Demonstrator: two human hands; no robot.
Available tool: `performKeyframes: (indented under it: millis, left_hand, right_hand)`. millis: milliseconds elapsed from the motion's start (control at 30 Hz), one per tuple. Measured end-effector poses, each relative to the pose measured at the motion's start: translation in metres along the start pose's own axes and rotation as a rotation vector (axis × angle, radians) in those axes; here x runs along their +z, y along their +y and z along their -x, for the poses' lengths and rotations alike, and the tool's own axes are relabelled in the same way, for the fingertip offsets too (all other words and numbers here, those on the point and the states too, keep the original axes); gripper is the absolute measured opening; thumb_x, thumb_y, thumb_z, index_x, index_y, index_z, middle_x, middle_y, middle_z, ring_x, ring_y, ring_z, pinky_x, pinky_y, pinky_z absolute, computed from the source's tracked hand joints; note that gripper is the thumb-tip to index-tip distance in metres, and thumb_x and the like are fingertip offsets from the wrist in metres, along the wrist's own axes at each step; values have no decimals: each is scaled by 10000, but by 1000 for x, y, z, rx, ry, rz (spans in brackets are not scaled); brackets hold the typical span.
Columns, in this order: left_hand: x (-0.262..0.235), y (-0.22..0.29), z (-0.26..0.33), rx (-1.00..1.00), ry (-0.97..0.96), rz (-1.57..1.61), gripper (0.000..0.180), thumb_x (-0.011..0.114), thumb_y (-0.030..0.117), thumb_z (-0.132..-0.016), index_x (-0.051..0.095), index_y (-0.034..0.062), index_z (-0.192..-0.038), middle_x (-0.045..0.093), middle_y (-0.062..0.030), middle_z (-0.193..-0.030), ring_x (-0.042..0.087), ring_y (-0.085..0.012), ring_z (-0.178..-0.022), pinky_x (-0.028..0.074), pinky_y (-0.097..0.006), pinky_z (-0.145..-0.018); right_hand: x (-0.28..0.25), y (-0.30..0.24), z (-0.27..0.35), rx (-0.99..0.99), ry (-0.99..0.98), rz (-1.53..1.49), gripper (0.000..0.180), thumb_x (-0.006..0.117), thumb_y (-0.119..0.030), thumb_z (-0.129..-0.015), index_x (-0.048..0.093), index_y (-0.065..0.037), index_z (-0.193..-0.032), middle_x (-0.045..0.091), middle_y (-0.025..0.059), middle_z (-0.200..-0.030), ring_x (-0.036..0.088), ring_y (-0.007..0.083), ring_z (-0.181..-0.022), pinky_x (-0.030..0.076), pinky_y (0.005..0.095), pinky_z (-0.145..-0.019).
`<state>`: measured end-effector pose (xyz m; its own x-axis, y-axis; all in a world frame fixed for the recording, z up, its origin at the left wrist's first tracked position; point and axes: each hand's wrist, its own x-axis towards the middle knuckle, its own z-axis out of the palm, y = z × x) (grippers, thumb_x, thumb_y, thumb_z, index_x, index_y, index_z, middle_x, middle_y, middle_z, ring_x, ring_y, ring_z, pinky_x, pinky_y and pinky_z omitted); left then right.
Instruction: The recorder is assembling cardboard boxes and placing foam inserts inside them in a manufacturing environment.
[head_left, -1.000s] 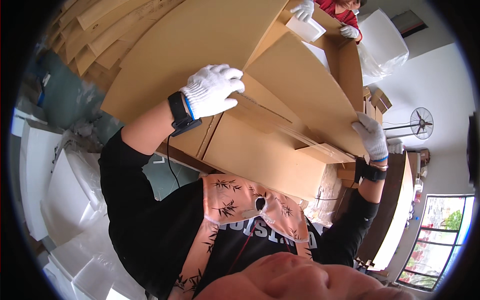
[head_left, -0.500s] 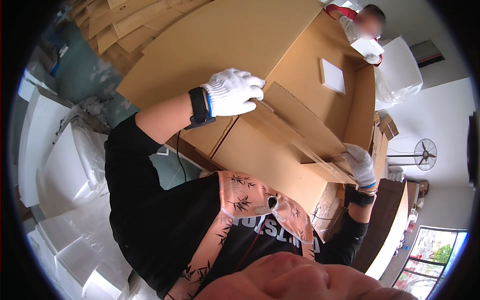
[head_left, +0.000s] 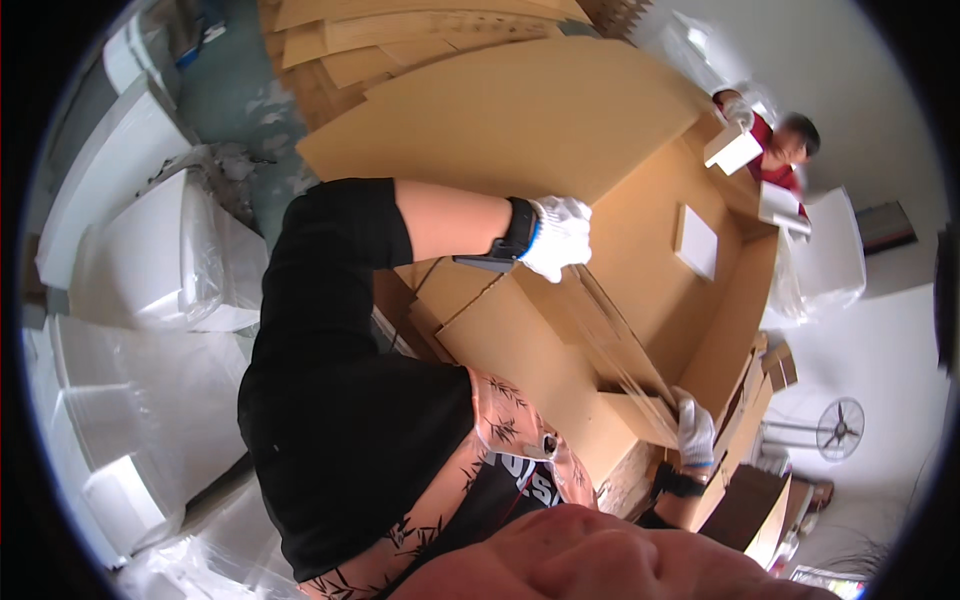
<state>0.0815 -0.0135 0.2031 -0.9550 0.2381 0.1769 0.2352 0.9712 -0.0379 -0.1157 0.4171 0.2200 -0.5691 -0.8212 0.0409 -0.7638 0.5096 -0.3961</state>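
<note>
A large open cardboard box (head_left: 630, 205) lies in front of me, a flat white block (head_left: 697, 242) resting on its inner floor. My left hand (head_left: 560, 238), in a white knit glove, is closed at the far-left end of the box's near cardboard flap (head_left: 612, 335). At the flap's other end, my right hand (head_left: 695, 430), gloved too, is wrapped round the edge, with some fingers hidden behind the cardboard. Clear tape or film shows along the flap. Both wrists wear black bands.
Across the box, a person in red (head_left: 775, 150) holds white blocks (head_left: 733, 148) in gloved hands. Flat cardboard sheets (head_left: 400, 40) are stacked at the far left. White wrapped foam pieces (head_left: 150, 250) stand on my left. A fan (head_left: 840, 428) is at the right.
My view has turned. The near flap shows less of its inner face, and my left hand's fingers have curled in. The other person's hands have moved apart, with white pieces at both.
</note>
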Motion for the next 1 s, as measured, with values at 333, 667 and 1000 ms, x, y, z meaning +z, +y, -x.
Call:
performKeyframes:
  millis: [333, 667, 1000]
  left_hand:
    - [2, 19, 54, -302, 108, 2, 371, 760, 365, -766, 712, 123, -1043, 685, -66, -1016, 601, -284, -1043, 525, -423, -895]
    - [17, 248, 301, -1535, 204, -102, 334, 652, 310, -900, 670, 112, -1168, 647, -177, -1237, 585, -358, -1203, 456, -440, -1053]
    - [-21, 614, 599, -2693, 95, -751, 432, 715, 322, -857, 667, 40, -1181, 700, -235, -1083, 658, -405, -1045, 514, -474, -928]
  right_hand:
    - [41, -6, 7, -324, 321, 355, 572, 450, -527, -1002, 681, -10, -1083, 674, 209, -788, 640, 417, -704, 491, 496, -640]
    - [64, 39, -52, -457, 524, 298, 476, 509, -408, -1028, 655, 24, -1164, 716, 206, -988, 687, 386, -847, 543, 471, -741]
    - [71, -16, -86, -691, 666, 249, 400, 531, -353, -1028, 670, 1, -1150, 716, 166, -1010, 690, 354, -854, 554, 449, -731]
